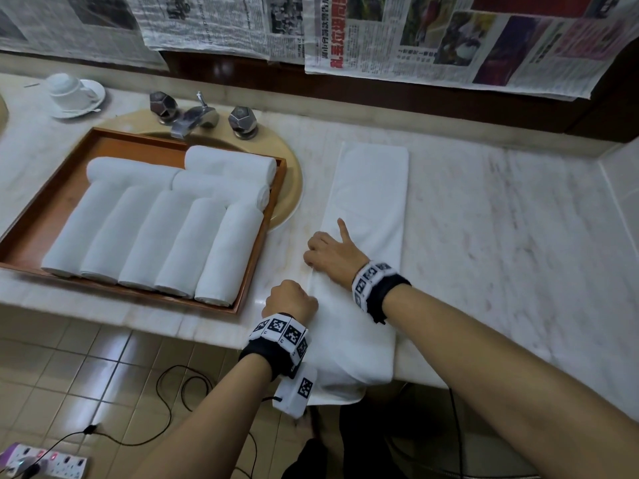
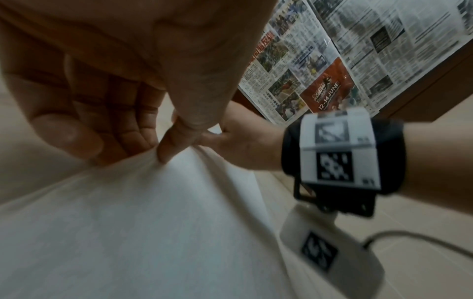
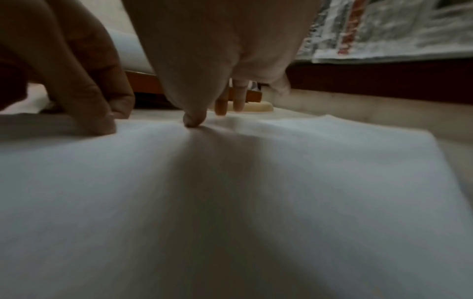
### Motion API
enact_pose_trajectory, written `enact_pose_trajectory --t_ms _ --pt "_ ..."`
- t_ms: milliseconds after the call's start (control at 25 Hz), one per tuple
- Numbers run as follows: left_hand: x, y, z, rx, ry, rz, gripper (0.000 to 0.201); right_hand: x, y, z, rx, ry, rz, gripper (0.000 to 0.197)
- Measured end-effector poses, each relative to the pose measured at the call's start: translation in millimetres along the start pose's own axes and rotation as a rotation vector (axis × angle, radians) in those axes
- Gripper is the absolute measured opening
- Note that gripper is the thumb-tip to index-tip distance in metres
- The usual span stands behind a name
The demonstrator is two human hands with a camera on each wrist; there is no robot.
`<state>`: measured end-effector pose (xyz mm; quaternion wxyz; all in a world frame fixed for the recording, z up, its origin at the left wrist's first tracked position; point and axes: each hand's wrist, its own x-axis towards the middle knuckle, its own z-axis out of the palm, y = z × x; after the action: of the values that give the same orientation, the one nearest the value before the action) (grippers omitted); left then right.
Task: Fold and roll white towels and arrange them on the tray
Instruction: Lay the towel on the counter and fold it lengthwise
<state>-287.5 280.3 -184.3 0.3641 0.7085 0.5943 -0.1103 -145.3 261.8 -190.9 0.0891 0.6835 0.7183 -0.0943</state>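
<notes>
A: Head view first. How far along are we?

B: Eight rolled white towels already lie in the rectangular wooden tray set over the sink: five side by side in the near row, three lying crosswise behind them. I'd judge most of the work done. One long white towel folded into a narrow strip lies on the pale marble counter just right of the tray, its near end hanging over the counter's front edge. It is not yet rolled.

A: And the hands?

B: Both are at the strip's left edge, near its front end. The left hand is fisted, knuckles up; the left wrist view shows its thumb and fingers pinching a ridge of the cloth. The right hand sits just beyond it, fingers curled down at the same edge, index finger pointing away; the right wrist view shows a fingertip pressing the cloth into a crease, with the other fingers curled beside it.

A: So what remains?

B: Probably straightening this edge, rolling the strip, and setting it on the tray.
</notes>
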Motion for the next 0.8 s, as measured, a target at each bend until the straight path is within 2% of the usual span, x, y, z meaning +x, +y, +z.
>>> enact_pose_trajectory --t_ms 120,200,240,320,360,400,440,560,600,720,760,800 --pt "-1 9 -1 0.062 0.045 0.033 0.027 -30 12 20 0.209 0.127 0.352 0.049" --pt "1 23 8 0.162 0.156 0.19 0.047 -54 31 30 0.306 0.081 0.588 0.059" --pt "4 34 15 0.175 0.159 0.316 0.057 -64 42 33 0.327 0.016 0.654 0.061" --pt "8 58 32 0.161 -0.032 0.62 0.063 -78 58 40 0.368 -0.114 0.678 0.066" --pt "10 64 39 0.208 -0.137 0.728 0.063 -82 62 44 0.384 -0.143 0.663 0.067" --pt "17 67 46 0.255 -0.198 0.758 0.064 -85 66 46 0.381 -0.153 0.647 0.068" --pt "25 67 52 0.291 -0.209 0.701 0.065 -88 68 47 0.367 -0.155 0.636 0.069" --pt "39 73 46 0.11 -0.019 0.17 0.073 -87 70 48 0.317 -0.084 0.632 0.067" --pt "40 82 45 0.079 -0.008 0.17 0.074 -85 73 47 0.315 -0.05 0.644 0.063" --pt "43 100 49 0.093 -0.105 0.57 0.065 -79 80 43 0.342 0.029 0.683 0.047" --pt "49 104 48 0.064 -0.149 0.564 0.065 -77 83 42 0.352 0.061 0.693 0.044" --pt "57 109 45 -0.03 -0.107 0.41 0.066 -75 87 40 0.36 0.091 0.702 0.043"
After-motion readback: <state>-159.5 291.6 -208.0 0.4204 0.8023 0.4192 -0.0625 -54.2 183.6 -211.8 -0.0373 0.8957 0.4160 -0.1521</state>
